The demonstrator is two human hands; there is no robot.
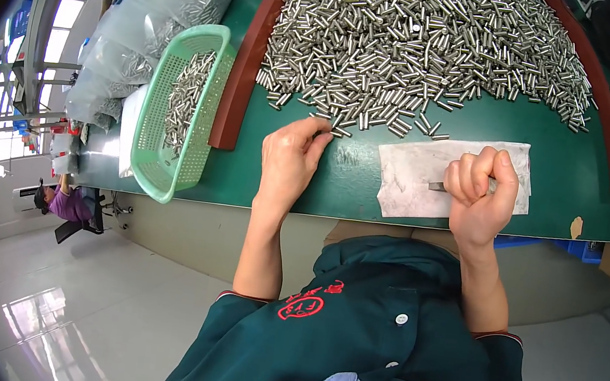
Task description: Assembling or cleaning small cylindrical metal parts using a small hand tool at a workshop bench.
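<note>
Your left hand (pixel 289 162) is lying palm down on the green bench (pixel 555 137), its fingers (pixel 318 143) stretched out loosely and touching the nearest pins at the edge of the big heap of small metal pins (pixel 429 46); they are gripping nothing that I can see. Your right hand (pixel 481 193) is curling into a fist over the white cloth (pixel 413 177), clamping one metal pin (pixel 439 186) whose end is poking out to the left. The heap is sitting close to the bench's near edge (only the red rim (pixel 239 76) is fencing the side), so a careless sweep could be sending pins rolling off. The green basket (pixel 178 110) is overhanging the edge and might tip if nudged.
</note>
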